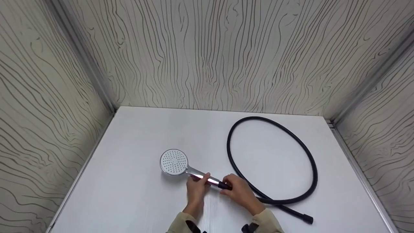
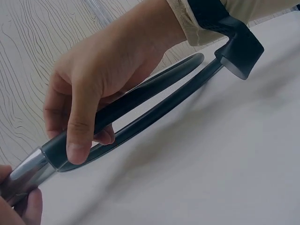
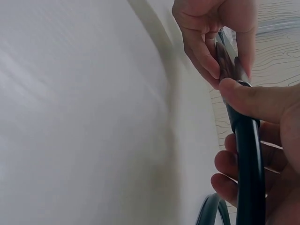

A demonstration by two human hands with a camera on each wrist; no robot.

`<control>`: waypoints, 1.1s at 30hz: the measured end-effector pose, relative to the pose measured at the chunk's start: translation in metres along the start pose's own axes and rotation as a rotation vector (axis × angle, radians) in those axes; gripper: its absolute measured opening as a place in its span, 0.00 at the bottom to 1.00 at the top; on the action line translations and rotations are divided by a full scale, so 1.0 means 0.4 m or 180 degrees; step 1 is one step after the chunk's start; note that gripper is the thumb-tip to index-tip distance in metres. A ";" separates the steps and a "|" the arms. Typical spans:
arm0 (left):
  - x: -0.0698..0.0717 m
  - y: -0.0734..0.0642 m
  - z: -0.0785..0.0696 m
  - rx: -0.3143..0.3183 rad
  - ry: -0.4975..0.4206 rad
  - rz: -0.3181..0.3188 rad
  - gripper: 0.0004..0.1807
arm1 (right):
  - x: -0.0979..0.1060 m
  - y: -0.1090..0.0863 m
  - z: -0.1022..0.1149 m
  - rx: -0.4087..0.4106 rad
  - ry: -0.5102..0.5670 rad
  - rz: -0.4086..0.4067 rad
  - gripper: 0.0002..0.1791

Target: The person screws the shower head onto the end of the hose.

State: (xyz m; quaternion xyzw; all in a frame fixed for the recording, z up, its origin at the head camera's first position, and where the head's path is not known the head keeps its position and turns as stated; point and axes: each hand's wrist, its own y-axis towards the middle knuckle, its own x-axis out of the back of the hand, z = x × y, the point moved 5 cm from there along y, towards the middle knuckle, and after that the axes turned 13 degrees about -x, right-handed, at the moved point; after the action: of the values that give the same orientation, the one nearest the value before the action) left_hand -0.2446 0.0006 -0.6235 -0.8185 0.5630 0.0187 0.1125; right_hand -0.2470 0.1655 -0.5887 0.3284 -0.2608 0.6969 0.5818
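A chrome handheld shower head (image 1: 174, 161) with a white, dotted spray face lies tilted toward the left of the white table. My left hand (image 1: 195, 190) grips its shiny handle (image 2: 29, 174). My right hand (image 1: 240, 191) holds the black end fitting (image 2: 56, 151) of a shower hose (image 1: 315, 168) with thumb and fingers. In both wrist views this black end meets the chrome handle's end, the two in line. Whether the threads engage is hidden. The right thumb (image 3: 253, 99) lies over the joint, with the hose running down past the curled fingers.
The hose makes a large loop on the right side of the table (image 1: 136, 145), crossing itself near the right wrist. Its free end (image 1: 308, 219) lies near the front right. Wood-patterned panels (image 1: 207, 55) enclose the back and both sides.
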 end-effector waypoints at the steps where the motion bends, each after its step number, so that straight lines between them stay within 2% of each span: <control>1: -0.001 0.001 -0.005 -0.0034 -0.0004 0.0004 0.28 | 0.001 -0.001 0.003 0.0050 -0.0033 -0.0062 0.14; 5: -0.005 0.002 -0.017 -0.0128 -0.0049 0.0069 0.25 | 0.005 -0.010 0.012 0.0339 -0.0088 -0.0335 0.09; 8: -0.006 0.001 -0.018 -0.0165 -0.0101 0.0122 0.24 | 0.007 -0.014 0.013 0.0444 -0.0059 -0.0391 0.07; 15: 0.001 0.000 -0.012 -0.0171 -0.0037 0.0113 0.25 | -0.002 -0.008 0.003 0.0059 0.0096 0.0028 0.08; 18: 0.005 -0.001 -0.008 -0.0135 -0.0069 0.0054 0.25 | -0.004 -0.008 0.004 -0.0008 0.0058 0.0094 0.10; 24: 0.011 0.004 -0.002 -0.0145 -0.0060 -0.0072 0.24 | -0.009 -0.013 0.008 0.0084 0.0074 0.0002 0.08; 33: 0.012 0.001 -0.001 -0.0127 0.0023 0.0038 0.20 | -0.016 -0.013 0.006 0.0235 0.0040 -0.0164 0.09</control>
State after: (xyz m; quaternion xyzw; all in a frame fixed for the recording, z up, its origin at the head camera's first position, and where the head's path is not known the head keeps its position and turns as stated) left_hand -0.2434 -0.0038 -0.6238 -0.8173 0.5678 0.0275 0.0940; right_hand -0.2409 0.1607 -0.5920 0.3519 -0.2226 0.6929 0.5886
